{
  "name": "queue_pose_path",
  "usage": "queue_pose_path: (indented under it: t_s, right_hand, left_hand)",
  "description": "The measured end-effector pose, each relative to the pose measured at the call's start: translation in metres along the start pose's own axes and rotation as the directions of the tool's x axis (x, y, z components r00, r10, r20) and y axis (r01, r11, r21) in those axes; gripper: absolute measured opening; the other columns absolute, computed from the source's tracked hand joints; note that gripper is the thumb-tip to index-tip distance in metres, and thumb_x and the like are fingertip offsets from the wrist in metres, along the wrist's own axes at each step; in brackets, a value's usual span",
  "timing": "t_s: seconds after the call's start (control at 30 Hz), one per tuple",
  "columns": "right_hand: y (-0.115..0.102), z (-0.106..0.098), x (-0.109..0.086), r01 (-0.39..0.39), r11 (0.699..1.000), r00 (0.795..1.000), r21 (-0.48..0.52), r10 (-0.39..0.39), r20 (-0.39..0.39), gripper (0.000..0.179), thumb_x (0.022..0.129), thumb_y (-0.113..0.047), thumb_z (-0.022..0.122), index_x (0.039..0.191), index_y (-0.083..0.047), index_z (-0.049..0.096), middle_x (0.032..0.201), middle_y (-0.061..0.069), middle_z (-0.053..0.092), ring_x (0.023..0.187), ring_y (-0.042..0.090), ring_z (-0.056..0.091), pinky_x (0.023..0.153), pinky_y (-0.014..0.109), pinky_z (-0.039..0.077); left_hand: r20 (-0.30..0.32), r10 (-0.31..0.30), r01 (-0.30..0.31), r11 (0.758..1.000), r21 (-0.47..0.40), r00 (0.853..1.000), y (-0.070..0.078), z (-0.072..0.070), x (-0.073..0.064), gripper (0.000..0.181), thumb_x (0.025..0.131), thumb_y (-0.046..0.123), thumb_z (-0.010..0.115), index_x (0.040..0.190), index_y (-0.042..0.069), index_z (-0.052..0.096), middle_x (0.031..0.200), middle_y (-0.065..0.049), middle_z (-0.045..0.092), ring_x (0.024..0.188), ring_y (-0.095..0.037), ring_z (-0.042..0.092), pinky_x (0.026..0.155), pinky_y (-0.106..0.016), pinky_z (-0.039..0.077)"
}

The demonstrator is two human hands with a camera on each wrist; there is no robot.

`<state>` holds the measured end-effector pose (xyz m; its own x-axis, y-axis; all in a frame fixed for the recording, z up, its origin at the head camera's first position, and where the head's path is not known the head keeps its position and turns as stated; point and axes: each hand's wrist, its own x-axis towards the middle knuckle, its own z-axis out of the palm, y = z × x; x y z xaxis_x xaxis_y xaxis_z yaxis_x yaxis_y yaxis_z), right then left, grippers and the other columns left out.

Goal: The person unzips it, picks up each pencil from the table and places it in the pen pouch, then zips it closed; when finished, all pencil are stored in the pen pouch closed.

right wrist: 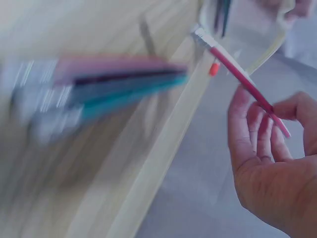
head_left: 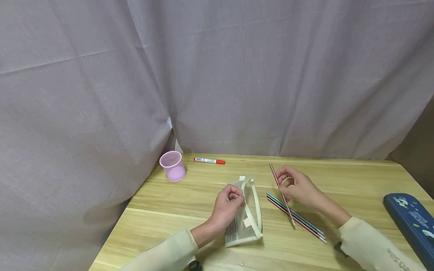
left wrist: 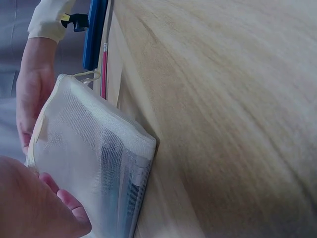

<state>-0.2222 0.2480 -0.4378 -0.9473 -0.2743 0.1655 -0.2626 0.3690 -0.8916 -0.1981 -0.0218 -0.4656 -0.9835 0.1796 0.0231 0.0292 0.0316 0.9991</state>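
A sheer mesh pencil pouch (head_left: 235, 227) with cream zipper edging stands on the table, its top gaping. My left hand (head_left: 228, 206) pinches the pouch's near-left zipper edge. Through the mesh, several pencils show along the bottom in the left wrist view. Just right of the pouch, my right hand (head_left: 297, 188) holds a red pencil (right wrist: 240, 74) between thumb and fingers, its eraser end pointing down toward me. Below that pencil lie several loose pencils (head_left: 305, 221), dark green and red, side by side on the wood.
A pink cup (head_left: 173, 167) stands at the table's back left corner. Near the back edge lies a red-capped marker (head_left: 209, 160). A dark blue pencil case (head_left: 411, 222) with printed pictures sits at the right. Grey curtain (head_left: 230, 75) hangs behind the table.
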Motion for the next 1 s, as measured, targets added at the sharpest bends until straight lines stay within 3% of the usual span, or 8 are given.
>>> queue_pose_path:
  t_s: [0.13,0.27,0.43,0.6,0.7,1.0]
  right_hand:
    - [-0.009,0.016,0.001,0.008,0.96,1.0,0.279,-0.007,-0.003,0.031,0.092,0.012,0.06,0.119,0.005,0.047,0.1,0.005,0.063,0.077,0.014,0.069,0.061,0.042,0.065]
    - [-0.013,0.035,0.0,0.014,0.913,0.999,0.409,0.001,-0.037,0.028,0.098,0.009,0.058,0.119,0.003,0.042,0.099,-0.002,0.067,0.081,0.012,0.071,0.067,0.04,0.066]
    - [-0.013,0.058,-0.003,-0.01,0.909,0.998,0.417,0.037,-0.056,0.033,0.098,0.008,0.057,0.126,0.006,0.038,0.103,0.005,0.067,0.086,0.014,0.072,0.072,0.039,0.066]
    - [-0.013,0.069,-0.006,-0.103,0.926,0.992,0.364,0.122,-0.031,0.04,0.098,0.005,0.06,0.131,0.007,0.039,0.109,0.018,0.064,0.086,0.016,0.071,0.073,0.043,0.066]
    - [-0.012,0.072,-0.007,-0.15,0.92,0.985,0.362,0.17,-0.024,0.042,0.098,0.003,0.063,0.133,0.008,0.04,0.113,0.022,0.064,0.089,0.019,0.072,0.074,0.046,0.067]
    - [-0.01,0.085,-0.007,-0.252,0.882,0.966,0.398,0.254,0.047,0.042,0.098,-0.004,0.068,0.13,0.007,0.043,0.104,0.009,0.066,0.087,0.017,0.068,0.073,0.042,0.067]
  left_hand:
    - [-0.005,0.002,-0.002,1.0,-0.003,1.0,0.001,0.0,0.001,0.013,0.09,0.001,0.064,0.103,0.002,0.061,0.079,0.003,0.061,0.075,-0.011,0.063,0.074,-0.02,0.053]
    - [-0.005,0.001,-0.001,1.0,-0.007,1.0,0.0,0.0,0.002,0.013,0.09,0.002,0.063,0.104,0.002,0.062,0.08,0.003,0.062,0.075,-0.011,0.064,0.077,-0.024,0.057]
    - [0.0,0.0,0.0,1.0,0.001,1.0,-0.001,0.001,0.001,0.015,0.091,0.003,0.064,0.106,0.001,0.062,0.082,0.002,0.063,0.077,-0.013,0.065,0.077,-0.026,0.056]
    - [-0.006,-0.003,0.003,1.0,-0.001,1.0,0.0,0.003,0.001,0.015,0.092,0.004,0.064,0.107,0.002,0.062,0.083,0.002,0.063,0.076,-0.012,0.064,0.074,-0.022,0.053]
    - [-0.012,-0.002,0.002,1.0,0.0,1.0,-0.001,0.004,0.001,0.015,0.091,0.004,0.065,0.106,0.002,0.062,0.082,0.002,0.063,0.076,-0.012,0.064,0.074,-0.021,0.052]
    - [-0.016,0.009,-0.009,1.0,0.017,1.0,-0.004,0.004,0.0,0.015,0.091,0.005,0.065,0.106,0.002,0.063,0.082,0.001,0.064,0.076,-0.013,0.065,0.071,-0.017,0.049]
